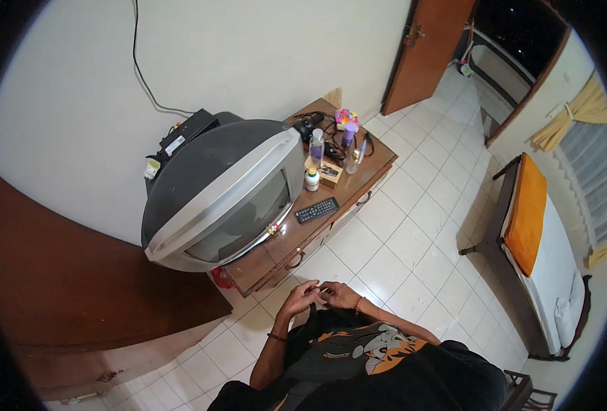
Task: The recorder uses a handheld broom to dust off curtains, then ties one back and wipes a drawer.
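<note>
Close in front of my body, my left hand [299, 299] and my right hand [341, 296] meet at the fingertips. The fingers of both are bent and drawn together in a pinch. Whatever lies between them is too small to make out; something dark and narrow hangs just below. Beyond my hands is a brown wooden cabinet [268, 255] with drawers. On its top lie a black remote control [317, 210], a white bottle with a yellow cap [312, 180] and a bulky grey television [248, 222].
Several bottles, a small box [331, 173], dark cables and a colourful packet [346, 119] crowd the cabinet's far end. A large brown wooden surface [77, 274] stands at left. At right is a bed with an orange cloth [527, 212]; a brown door [427, 55] stands open at the back.
</note>
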`<state>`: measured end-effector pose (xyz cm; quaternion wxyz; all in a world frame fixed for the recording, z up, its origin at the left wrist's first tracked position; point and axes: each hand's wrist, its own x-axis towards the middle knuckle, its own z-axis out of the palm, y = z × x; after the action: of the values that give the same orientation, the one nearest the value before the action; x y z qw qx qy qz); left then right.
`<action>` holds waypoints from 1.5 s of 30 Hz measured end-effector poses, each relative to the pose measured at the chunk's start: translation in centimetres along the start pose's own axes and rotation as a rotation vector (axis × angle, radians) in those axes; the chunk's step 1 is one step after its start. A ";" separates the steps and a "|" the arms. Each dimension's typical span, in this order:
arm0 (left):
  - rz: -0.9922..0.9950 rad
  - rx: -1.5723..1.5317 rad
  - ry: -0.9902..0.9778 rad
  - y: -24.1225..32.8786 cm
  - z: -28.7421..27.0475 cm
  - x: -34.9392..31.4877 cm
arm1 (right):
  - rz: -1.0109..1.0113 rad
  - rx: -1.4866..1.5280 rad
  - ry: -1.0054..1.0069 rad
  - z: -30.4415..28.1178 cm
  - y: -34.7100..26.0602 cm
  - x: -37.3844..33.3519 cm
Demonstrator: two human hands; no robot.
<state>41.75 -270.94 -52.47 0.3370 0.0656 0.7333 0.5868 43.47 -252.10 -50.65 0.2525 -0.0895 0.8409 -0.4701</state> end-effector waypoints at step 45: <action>0.142 -0.032 0.482 -22.3 10.5 -27.8 | -0.147 0.079 -0.260 26.0 3.9 -13.6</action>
<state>75.73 -282.79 -61.94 0.1112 -0.0301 0.7766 0.6194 68.67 -264.12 -60.43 0.3273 -0.2009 0.7733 -0.5045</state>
